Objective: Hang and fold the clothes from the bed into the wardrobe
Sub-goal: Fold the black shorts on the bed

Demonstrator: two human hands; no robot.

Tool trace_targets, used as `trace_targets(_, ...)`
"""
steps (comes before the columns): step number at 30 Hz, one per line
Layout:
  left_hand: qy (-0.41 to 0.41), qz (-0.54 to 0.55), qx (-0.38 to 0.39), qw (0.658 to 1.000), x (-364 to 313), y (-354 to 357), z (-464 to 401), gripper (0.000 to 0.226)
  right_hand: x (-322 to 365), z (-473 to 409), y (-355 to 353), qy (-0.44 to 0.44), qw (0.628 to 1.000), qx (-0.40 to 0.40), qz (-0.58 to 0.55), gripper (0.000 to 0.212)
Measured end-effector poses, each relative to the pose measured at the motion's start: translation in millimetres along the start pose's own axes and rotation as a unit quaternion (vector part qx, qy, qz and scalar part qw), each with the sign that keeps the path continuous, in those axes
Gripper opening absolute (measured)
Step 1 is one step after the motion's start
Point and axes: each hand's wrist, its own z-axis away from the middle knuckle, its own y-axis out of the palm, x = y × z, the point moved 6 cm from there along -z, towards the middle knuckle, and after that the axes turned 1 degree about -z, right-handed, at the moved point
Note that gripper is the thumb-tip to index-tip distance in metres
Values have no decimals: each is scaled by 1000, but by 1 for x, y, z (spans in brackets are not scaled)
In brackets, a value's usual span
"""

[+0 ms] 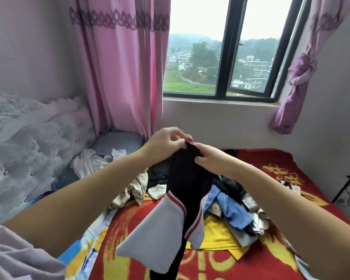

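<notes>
Black garment (187,178) hanging below both grips, left hand (166,141) and right hand (208,156) pinching its top edge

Soft overcast daylight enters through the window (230,47) at twelve to one o'clock, where the sky is blown out white. The room is evenly lit with faint shadows. Wide-angle distortion bends the edges; detail is slightly soft.

Pink curtains (117,63), daylit window (226,47)
</notes>
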Motion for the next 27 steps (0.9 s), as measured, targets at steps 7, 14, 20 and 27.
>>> trace_targets(7, 64, -176, 154, 970, -3, 12, -10, 10, 7, 4, -11, -59, 996, -28, -56, 42)
trace_targets(14, 102, -286, 190, 934, -28, 5, -32, 25, -59, 4, 9, 76, 990, 80, 89, 25)
trace_targets(20, 86, -258, 188, 944, -36, -5, -41, 20, -104, -3, 11, 99, 995, 3, -15, 21)
trace_targets(27, 13, -225, 161, 961, -40, -18, -46, 30, -89, 16, 44, 6, 987, -139, -75, 10)
